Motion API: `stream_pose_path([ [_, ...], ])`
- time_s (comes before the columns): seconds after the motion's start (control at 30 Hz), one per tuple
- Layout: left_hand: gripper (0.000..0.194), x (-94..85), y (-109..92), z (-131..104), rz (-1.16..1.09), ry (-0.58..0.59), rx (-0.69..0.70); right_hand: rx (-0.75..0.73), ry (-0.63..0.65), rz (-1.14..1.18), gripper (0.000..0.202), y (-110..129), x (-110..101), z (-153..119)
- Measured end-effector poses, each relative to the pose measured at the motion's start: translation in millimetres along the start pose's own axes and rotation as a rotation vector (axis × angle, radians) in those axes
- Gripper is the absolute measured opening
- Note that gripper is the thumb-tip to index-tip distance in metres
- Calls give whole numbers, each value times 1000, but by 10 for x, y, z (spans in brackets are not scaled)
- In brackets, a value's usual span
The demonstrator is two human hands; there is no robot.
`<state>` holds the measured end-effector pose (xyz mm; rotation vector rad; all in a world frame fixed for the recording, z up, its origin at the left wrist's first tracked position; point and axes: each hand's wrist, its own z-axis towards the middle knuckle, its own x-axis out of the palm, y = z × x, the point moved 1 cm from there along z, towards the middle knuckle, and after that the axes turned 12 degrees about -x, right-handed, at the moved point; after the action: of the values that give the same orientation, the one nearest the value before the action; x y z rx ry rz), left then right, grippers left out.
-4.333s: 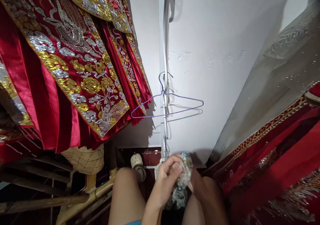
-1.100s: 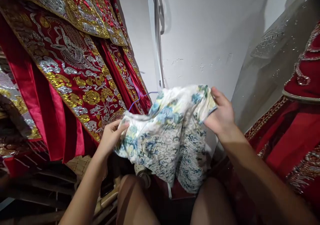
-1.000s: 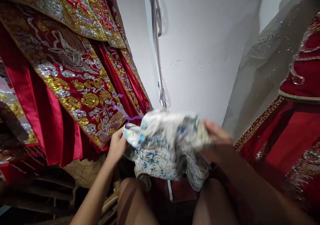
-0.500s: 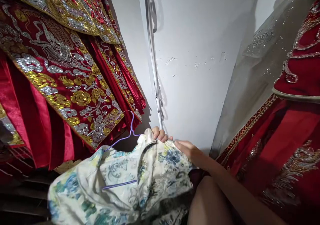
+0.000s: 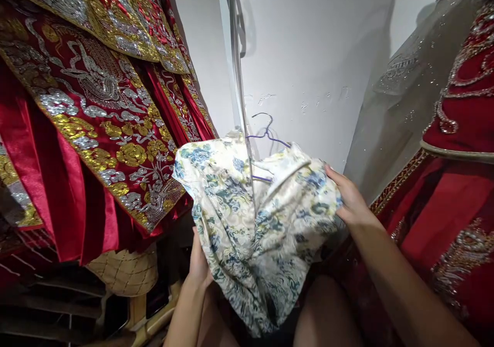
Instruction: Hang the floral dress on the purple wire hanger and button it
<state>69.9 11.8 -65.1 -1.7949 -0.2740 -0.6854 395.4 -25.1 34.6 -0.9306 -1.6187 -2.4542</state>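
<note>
White-blue floral cloth top now spread, seemingly seated on purple wire hanger; right hand clamped on sleeve; left hand's grip unclear.

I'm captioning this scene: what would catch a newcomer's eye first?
Likely the red embroidered garment, thick with gold and silver, filling the left of the picture. Next, the pale floral top at the centre, with a purple hanger in its neck opening and the right hand holding one side. Another red garment glitters far right.
</note>
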Motion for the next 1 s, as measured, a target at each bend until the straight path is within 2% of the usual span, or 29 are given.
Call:
stream_pose_path([
  [0.07, 73, -28, 99, 0, -1, -98, -51, -57, 29, -2, 31, -59, 169, 86],
  [0.17, 72, 0, 293, 37, 98, -188, -42, -82, 30, 2, 36, -252, 289, -4],
  [0.3, 75, 29, 521, -17, 101, -133, -29, -150, -85, 4, 43, -504, 141, -236],
  [0.43, 82, 37, 629, -186, 46, -142, -66, -279, -260, -5, 44, -615, 3, -255],
  [0.53, 85, 81, 659, -324, 25, -153, -61, -270, -359, 15, 43, -599, 31, -204],
  [0.73, 81, 259, 693, -540, 67, -110, -42, -249, -247, 33, 39, -452, 71, -178],
  [0.87, 84, 394, 683, -637, 53, -130, -30, -261, -169, 83, 32, -362, 119, -131],
  [1.0, 89, 480, 721, -688, 92, -154, -28, -251, -228, 110, 27, -262, 140, -114],
])
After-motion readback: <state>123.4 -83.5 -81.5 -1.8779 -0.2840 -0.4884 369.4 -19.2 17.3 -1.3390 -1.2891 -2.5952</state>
